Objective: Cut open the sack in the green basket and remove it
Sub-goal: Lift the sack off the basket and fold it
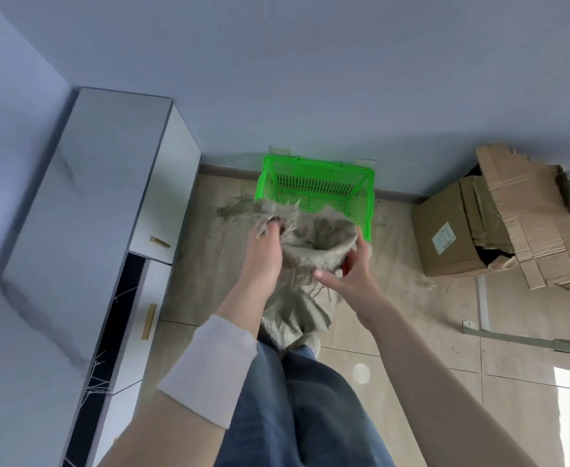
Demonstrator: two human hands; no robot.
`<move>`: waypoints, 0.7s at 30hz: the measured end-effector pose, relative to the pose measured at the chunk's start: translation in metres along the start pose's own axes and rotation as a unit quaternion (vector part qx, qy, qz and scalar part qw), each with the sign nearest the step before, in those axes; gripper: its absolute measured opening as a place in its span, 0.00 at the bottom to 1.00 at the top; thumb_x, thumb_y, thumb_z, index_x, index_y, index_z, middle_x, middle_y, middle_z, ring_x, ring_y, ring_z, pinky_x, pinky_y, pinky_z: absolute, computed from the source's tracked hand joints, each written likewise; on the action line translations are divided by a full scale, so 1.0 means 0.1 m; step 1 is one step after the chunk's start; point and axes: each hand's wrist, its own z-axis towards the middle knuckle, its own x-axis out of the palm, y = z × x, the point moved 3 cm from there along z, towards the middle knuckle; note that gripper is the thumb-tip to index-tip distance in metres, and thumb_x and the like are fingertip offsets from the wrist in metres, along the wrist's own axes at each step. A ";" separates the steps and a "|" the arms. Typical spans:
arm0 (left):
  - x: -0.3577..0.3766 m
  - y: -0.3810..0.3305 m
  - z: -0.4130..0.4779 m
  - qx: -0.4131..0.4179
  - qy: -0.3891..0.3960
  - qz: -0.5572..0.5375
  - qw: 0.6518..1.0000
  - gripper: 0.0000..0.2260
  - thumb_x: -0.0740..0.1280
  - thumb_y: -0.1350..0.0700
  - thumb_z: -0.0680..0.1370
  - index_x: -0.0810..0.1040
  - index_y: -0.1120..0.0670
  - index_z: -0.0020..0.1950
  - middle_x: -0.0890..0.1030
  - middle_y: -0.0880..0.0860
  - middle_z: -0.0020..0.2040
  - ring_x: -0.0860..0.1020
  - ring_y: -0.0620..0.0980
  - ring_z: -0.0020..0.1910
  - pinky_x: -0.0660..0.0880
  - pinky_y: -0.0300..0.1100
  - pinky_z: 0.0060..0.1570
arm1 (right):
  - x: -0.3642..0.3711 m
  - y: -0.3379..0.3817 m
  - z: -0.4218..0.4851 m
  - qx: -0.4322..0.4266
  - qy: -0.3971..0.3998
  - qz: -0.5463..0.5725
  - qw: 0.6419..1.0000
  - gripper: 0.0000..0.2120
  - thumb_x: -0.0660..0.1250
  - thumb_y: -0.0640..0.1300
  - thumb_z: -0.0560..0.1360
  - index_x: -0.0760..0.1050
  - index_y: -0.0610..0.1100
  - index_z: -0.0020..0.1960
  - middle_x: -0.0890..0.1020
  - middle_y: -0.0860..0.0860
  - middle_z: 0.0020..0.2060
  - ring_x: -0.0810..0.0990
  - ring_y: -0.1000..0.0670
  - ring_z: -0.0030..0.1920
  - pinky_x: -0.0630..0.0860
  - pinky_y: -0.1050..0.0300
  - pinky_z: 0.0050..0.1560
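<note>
A grey-beige burlap sack [305, 251] hangs in the air in front of the green plastic basket [313, 185], which stands on the floor against the wall. The sack's mouth gapes open with frayed threads along its edge, and its lower part droops toward my legs. My left hand [265, 252] is clenched on the sack's left rim. My right hand [352, 276] grips the right rim, and something small and red shows under its palm. The part of the basket's inside that shows holds nothing.
A white cabinet [101, 210] with brass handles runs along the left. Torn cardboard boxes [499, 224] sit at the right by the wall. Loose fibres and straw litter the tiled floor [411, 318] around the basket. A metal bar lies at the right.
</note>
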 end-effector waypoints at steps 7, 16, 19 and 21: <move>-0.11 -1.09 -0.18 0.099 0.127 -0.188 0.969 0.06 0.57 0.60 0.81 0.71 0.53 0.54 0.76 0.49 0.45 0.76 0.45 0.42 0.76 0.33 0.37 | 0.25 1.14 0.00 -0.109 -0.121 0.023 0.986 0.07 0.65 0.34 0.74 0.75 0.43 0.49 0.78 0.54 0.35 0.78 0.62 0.33 0.75 0.70 0.36; -0.55 -0.59 -0.39 0.313 0.140 0.118 0.932 0.54 0.68 0.25 0.53 0.39 0.34 0.70 0.46 0.38 0.74 0.47 0.40 0.75 0.50 0.34 0.71 | 0.51 2.33 -0.44 -0.080 -0.060 0.337 0.936 0.06 0.61 0.37 0.77 0.77 0.38 0.47 0.83 0.45 0.36 0.83 0.46 0.37 0.81 0.49 0.44; -0.42 -0.71 -0.30 0.278 0.099 0.077 0.952 0.39 0.72 0.36 0.64 0.64 0.48 0.70 0.73 0.47 0.63 0.72 0.48 0.66 0.69 0.36 0.62 | 0.64 2.65 -0.49 -0.078 -0.006 0.318 0.945 0.10 0.63 0.41 0.76 0.77 0.36 0.54 0.84 0.43 0.42 0.84 0.46 0.40 0.82 0.50 0.43; -0.34 -0.98 -0.25 0.251 0.093 0.043 0.962 0.18 0.66 0.48 0.76 0.73 0.54 0.63 0.79 0.47 0.50 0.79 0.50 0.55 0.72 0.26 0.46 | 0.60 2.83 -0.46 -0.101 0.000 0.318 0.943 0.13 0.63 0.44 0.76 0.76 0.36 0.55 0.83 0.43 0.45 0.83 0.47 0.40 0.82 0.53 0.41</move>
